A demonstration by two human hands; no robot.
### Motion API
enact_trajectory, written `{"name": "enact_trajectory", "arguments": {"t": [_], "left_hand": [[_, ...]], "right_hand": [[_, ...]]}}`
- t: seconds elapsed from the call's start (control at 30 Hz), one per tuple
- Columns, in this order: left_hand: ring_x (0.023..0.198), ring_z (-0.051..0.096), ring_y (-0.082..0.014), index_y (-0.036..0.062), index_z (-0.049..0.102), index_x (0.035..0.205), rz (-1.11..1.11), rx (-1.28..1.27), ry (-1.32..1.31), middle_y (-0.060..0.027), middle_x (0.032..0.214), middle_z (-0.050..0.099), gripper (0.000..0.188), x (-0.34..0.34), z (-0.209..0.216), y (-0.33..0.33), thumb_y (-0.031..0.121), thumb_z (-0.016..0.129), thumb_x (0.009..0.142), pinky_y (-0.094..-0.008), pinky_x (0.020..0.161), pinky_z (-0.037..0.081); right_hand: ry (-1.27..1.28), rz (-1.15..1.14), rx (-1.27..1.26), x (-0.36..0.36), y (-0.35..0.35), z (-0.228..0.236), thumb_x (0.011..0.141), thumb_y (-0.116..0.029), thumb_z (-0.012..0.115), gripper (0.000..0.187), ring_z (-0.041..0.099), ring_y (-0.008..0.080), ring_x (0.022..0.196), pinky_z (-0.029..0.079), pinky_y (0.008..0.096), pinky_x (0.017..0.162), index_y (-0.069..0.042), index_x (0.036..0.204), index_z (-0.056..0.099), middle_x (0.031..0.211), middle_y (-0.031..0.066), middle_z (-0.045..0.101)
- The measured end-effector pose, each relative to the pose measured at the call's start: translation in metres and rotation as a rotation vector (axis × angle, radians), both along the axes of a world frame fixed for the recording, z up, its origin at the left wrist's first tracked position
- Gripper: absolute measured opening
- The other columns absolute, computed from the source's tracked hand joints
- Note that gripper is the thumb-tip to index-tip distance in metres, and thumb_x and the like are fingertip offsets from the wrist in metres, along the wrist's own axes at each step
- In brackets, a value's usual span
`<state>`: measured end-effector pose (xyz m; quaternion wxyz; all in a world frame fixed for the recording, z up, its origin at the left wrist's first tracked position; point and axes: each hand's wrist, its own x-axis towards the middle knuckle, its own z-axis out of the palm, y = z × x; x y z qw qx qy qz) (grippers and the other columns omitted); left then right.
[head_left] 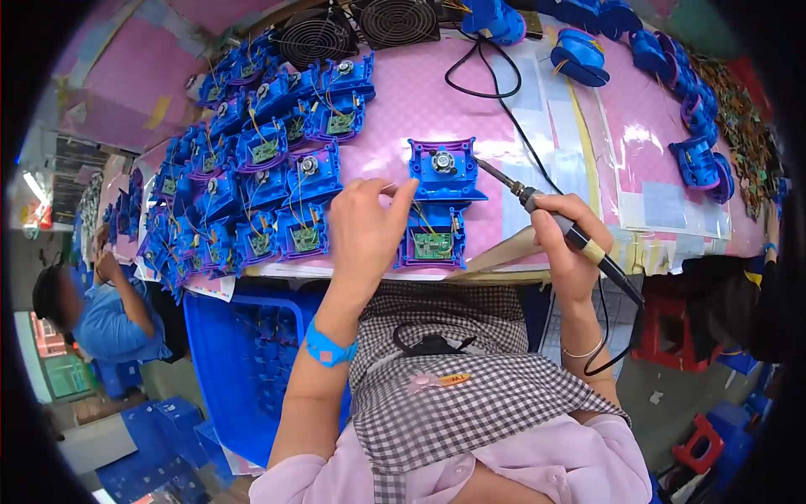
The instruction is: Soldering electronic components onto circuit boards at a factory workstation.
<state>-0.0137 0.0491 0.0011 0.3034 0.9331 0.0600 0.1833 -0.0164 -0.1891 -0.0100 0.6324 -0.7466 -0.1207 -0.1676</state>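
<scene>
In front of me on the pink table lies an opened blue plastic housing (460,191), its upper half carrying a small round speaker (443,162). A green circuit board (432,245) sits in the lower half, with thin wires running between the halves. My left hand (367,225) is at the housing's left side, thumb apart from the bent fingers, and nothing plainly held. Whether the thumb touches the housing is hard to tell. My right hand (569,235) grips a soldering iron (585,245) like a pen. Its tip points up-left, close to the housing's right edge.
Many similar opened housings (267,181) crowd the table's left side. Closed blue units (579,57) line the far right. Black fans (399,21) stand at the back. A black cable (525,126) crosses the table. A blue bin (227,361) is below left; another person (126,311) sits beyond.
</scene>
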Motion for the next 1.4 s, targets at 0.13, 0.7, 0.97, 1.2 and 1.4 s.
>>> {"name": "enact_trajectory", "arguments": {"t": [0.13,0.7,0.97,1.2,1.4], "left_hand": [[0.058,0.058,-0.0226,-0.0005,0.072,0.081,-0.053,0.068,0.010,-0.0154,0.074,0.066,0.029,0.012,-0.016,-0.003,0.028,0.074,0.077,-0.0330,0.057,0.044],[0.058,0.061,-0.0208,-0.0012,0.071,0.079,-0.026,-0.025,0.018,-0.0133,0.065,0.064,0.028,0.020,-0.020,-0.010,0.026,0.077,0.072,-0.0333,0.055,0.046],[0.056,0.061,-0.0264,-0.0041,0.067,0.073,0.047,-0.164,0.121,-0.0139,0.061,0.062,0.034,0.014,-0.004,-0.013,0.029,0.074,0.077,-0.0365,0.056,0.047],[0.061,0.062,-0.0288,-0.0032,0.065,0.076,-0.023,-0.017,0.040,-0.0149,0.068,0.064,0.028,0.011,-0.009,-0.011,0.024,0.074,0.076,-0.0379,0.059,0.047],[0.063,0.063,-0.0242,-0.0002,0.066,0.082,-0.095,-0.111,-0.135,-0.0120,0.075,0.067,0.015,0.011,-0.013,-0.017,0.013,0.072,0.076,-0.0356,0.058,0.047]], "right_hand": [[-0.018,0.002,0.000,-0.003,0.002,-0.002,0.082,0.003,0.063,0.014,0.056,0.0073,0.060,0.041,0.0197,0.053,0.004,0.095,0.066,0.080,0.0070,0.063],[0.005,0.035,0.007,-0.001,0.008,-0.007,0.082,0.003,0.062,0.013,0.057,0.0078,0.062,0.043,0.0195,0.055,0.004,0.095,0.065,0.083,0.0074,0.063],[0.046,0.060,0.025,0.001,0.012,-0.005,0.082,0.001,0.065,0.014,0.058,0.0079,0.063,0.043,0.0196,0.054,0.003,0.096,0.066,0.083,0.0070,0.064],[0.043,0.038,0.039,0.000,0.008,-0.008,0.082,0.000,0.065,0.014,0.058,0.0076,0.062,0.043,0.0193,0.053,0.003,0.096,0.067,0.082,0.0073,0.064],[0.033,0.058,0.059,0.000,0.008,-0.008,0.082,0.001,0.065,0.014,0.059,0.0077,0.062,0.044,0.0190,0.053,0.004,0.096,0.066,0.083,0.0084,0.064]]}}
